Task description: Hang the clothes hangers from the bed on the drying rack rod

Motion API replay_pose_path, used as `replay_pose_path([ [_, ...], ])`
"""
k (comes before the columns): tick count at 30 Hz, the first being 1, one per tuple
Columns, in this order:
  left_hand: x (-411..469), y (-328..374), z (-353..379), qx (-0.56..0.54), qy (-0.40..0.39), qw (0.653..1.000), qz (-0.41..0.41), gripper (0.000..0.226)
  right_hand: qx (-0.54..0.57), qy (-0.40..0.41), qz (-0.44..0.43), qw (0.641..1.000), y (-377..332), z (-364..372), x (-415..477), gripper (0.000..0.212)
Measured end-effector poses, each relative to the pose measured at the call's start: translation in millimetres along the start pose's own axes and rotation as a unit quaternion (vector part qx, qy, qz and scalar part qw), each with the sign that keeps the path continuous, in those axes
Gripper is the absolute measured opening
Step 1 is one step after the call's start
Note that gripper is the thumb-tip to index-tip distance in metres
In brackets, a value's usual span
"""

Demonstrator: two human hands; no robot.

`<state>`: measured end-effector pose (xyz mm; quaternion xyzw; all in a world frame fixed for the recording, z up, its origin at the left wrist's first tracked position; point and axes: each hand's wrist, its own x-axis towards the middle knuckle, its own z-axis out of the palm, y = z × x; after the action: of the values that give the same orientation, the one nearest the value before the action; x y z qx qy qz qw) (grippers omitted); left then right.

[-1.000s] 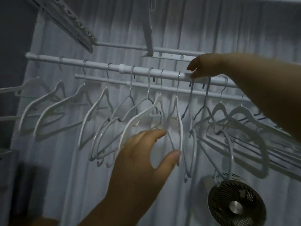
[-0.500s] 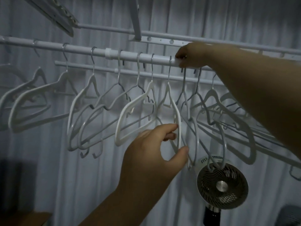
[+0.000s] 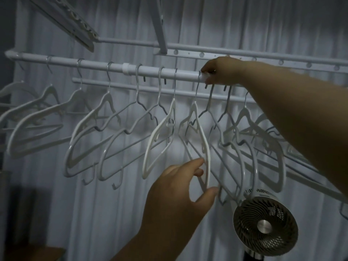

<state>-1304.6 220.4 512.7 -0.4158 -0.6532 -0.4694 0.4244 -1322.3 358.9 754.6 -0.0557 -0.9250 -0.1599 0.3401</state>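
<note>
Hangers (image 3: 172,108) crowd the rod (image 3: 150,69). The right hand (image 3: 216,72) pinches one white hanger (image 3: 194,110) by its hook at the rod, and the left hand (image 3: 180,187) holds its lower end. A sideways tug could snag neighbouring hangers.

left hand (image 3: 175,200): thumb and forefinger have closed onto the white hanger (image 3: 208,166);
right hand (image 3: 220,72): grip on the drying rack rod (image 3: 94,65) now meets its hook
</note>
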Motion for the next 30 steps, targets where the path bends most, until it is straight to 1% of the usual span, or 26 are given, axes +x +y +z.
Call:
replay_pose_path([
  [2, -3.8, -0.6, -3.6, 0.011, -0.002, 1.000, -0.003, 0.051, 0.003, -0.001, -0.003, 1.000, 1.9, 0.7, 1.2, 0.043],
  [3, -6.8, -0.7, -6.8, 0.028, -0.002, 1.000, 0.009, 0.051, 0.004, -0.001, -0.004, 1.000, 2.8, 1.0, 1.6, 0.044],
  [5, -12.8, 3.4, -16.5, 0.074, 0.004, 0.996, 0.046, 0.047, 0.008, 0.001, -0.005, 1.000, 4.9, 1.2, 2.0, 0.043],
  [7, -14.7, 5.9, -27.3, 0.095, 0.037, 0.991, 0.087, 0.045, 0.011, 0.006, -0.005, 1.000, 5.8, 0.2, 1.7, 0.044],
  [9, -8.8, 3.1, -39.4, 0.099, 0.075, 0.985, 0.121, 0.036, 0.017, 0.009, -0.009, 1.000, 4.5, -1.9, 2.5, 0.045],
  [11, 0.9, 1.1, -48.9, 0.081, 0.087, 0.983, 0.138, 0.025, 0.021, 0.008, -0.020, 1.000, -0.2, -4.1, 4.0, 0.045],
  [13, 7.8, 3.9, -51.6, 0.088, 0.114, 0.981, 0.127, 0.023, 0.025, 0.004, -0.031, 0.999, -6.8, -5.5, 6.7, 0.045],
  [15, 9.4, 8.6, -48.6, 0.113, 0.141, 0.979, 0.094, 0.030, 0.028, 0.000, -0.043, 0.999, -14.4, -6.1, 10.2, 0.046],
  [19, 9.4, 6.2, -40.3, 0.138, 0.130, 0.980, 0.060, 0.038, 0.045, -0.009, -0.062, 0.997, -27.7, -4.2, 16.5, 0.045],
  [23, 11.3, -2.4, -34.4, 0.155, 0.116, 0.981, 0.034, 0.039, 0.048, -0.015, -0.070, 0.996, -36.8, -0.2, 22.0, 0.044],
  [30, 12.0, -10.3, -30.0, 0.169, 0.127, 0.976, 0.050, 0.037, 0.020, -0.013, -0.077, 0.997, -39.1, 1.5, 24.9, 0.035],
])
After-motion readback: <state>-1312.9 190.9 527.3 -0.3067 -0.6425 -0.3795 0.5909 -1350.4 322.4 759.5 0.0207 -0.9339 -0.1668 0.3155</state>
